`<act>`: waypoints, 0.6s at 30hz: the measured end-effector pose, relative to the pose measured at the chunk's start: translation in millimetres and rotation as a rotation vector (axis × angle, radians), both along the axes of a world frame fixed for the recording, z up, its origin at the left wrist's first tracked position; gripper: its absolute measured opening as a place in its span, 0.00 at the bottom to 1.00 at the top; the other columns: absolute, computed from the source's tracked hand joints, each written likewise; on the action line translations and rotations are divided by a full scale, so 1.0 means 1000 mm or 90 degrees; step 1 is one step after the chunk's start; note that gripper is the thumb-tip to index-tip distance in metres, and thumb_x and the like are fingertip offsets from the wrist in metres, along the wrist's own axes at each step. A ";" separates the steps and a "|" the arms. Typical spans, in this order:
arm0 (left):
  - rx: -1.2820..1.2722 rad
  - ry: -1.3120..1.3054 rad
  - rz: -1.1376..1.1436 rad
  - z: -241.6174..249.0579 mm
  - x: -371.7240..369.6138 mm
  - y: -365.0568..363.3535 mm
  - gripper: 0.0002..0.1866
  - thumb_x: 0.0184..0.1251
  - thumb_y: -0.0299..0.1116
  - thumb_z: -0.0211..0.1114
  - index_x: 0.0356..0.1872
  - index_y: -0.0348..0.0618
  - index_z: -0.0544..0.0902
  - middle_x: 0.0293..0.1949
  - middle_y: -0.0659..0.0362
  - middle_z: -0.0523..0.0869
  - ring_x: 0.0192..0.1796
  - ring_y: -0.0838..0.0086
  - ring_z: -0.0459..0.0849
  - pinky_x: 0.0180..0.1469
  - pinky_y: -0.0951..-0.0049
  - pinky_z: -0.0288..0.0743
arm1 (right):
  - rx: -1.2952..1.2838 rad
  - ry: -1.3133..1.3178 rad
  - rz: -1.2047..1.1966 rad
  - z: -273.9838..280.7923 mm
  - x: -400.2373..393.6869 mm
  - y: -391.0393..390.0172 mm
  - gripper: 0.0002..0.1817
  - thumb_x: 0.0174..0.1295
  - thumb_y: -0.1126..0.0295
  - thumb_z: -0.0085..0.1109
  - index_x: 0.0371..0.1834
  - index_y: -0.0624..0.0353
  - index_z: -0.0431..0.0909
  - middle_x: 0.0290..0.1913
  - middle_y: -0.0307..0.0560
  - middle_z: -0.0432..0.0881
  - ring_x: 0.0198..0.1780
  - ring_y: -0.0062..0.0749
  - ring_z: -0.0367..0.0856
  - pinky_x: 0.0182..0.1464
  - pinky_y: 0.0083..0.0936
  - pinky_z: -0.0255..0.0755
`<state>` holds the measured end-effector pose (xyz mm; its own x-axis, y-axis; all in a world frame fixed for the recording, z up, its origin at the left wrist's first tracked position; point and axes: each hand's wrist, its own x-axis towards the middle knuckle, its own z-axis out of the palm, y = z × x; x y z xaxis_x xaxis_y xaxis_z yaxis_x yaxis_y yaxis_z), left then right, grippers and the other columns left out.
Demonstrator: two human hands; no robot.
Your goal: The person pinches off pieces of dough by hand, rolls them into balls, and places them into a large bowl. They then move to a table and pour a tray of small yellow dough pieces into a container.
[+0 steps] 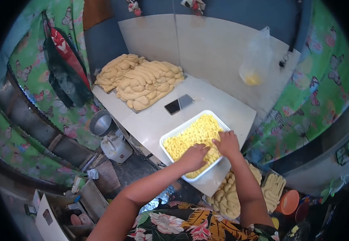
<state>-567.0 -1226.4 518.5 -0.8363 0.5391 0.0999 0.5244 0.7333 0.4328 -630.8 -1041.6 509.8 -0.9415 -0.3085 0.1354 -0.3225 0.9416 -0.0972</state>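
Note:
A white rectangular tray point(165, 150) full of small yellow pieces point(190, 135) stands near the front edge of the table. My left hand point(194, 156) rests on the pieces in the near half of the tray, fingers loosely bent and a ring showing on one. At the tray's right side is my right hand point(227, 143), its thumb apart from the fingers and its fingertips near the rim and the pieces. Both hands look open; some fingertips are hidden among the pieces.
Braided dough-like strands point(148, 82) are heaped at the table's far left. A phone point(178, 104) lies behind the tray. A plastic bag point(257, 60) hangs at the wall. More pale strands point(233, 197), an orange container point(288, 202) and a machine with a metal bowl point(116, 148) stand lower down.

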 end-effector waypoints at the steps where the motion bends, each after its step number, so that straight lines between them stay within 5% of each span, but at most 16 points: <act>1: -0.047 -0.016 -0.005 -0.002 -0.010 0.006 0.37 0.48 0.43 0.67 0.60 0.37 0.65 0.56 0.43 0.68 0.56 0.52 0.70 0.56 0.63 0.66 | 0.028 0.014 0.002 -0.004 -0.002 -0.005 0.24 0.58 0.51 0.50 0.47 0.59 0.73 0.41 0.54 0.77 0.50 0.46 0.68 0.52 0.39 0.61; 7: -0.162 -0.065 -0.034 -0.007 -0.035 0.019 0.53 0.46 0.50 0.68 0.67 0.36 0.45 0.61 0.39 0.62 0.65 0.52 0.60 0.64 0.60 0.55 | 0.036 0.004 0.048 -0.009 -0.007 -0.003 0.22 0.56 0.57 0.52 0.47 0.61 0.72 0.41 0.55 0.77 0.49 0.46 0.68 0.52 0.39 0.61; 16: -0.121 -0.115 -0.025 0.001 -0.041 0.016 0.53 0.48 0.47 0.66 0.68 0.37 0.42 0.57 0.43 0.69 0.63 0.53 0.64 0.61 0.63 0.57 | -0.081 -0.139 0.148 0.011 -0.019 0.006 0.27 0.50 0.56 0.59 0.50 0.61 0.69 0.43 0.54 0.76 0.46 0.47 0.71 0.49 0.38 0.65; 18: -0.152 -0.213 -0.053 0.014 -0.047 0.014 0.52 0.49 0.48 0.66 0.68 0.39 0.41 0.58 0.44 0.69 0.63 0.55 0.64 0.61 0.65 0.57 | -0.057 -0.285 0.245 0.032 -0.021 0.014 0.35 0.50 0.50 0.60 0.58 0.60 0.66 0.52 0.60 0.70 0.51 0.47 0.70 0.59 0.35 0.61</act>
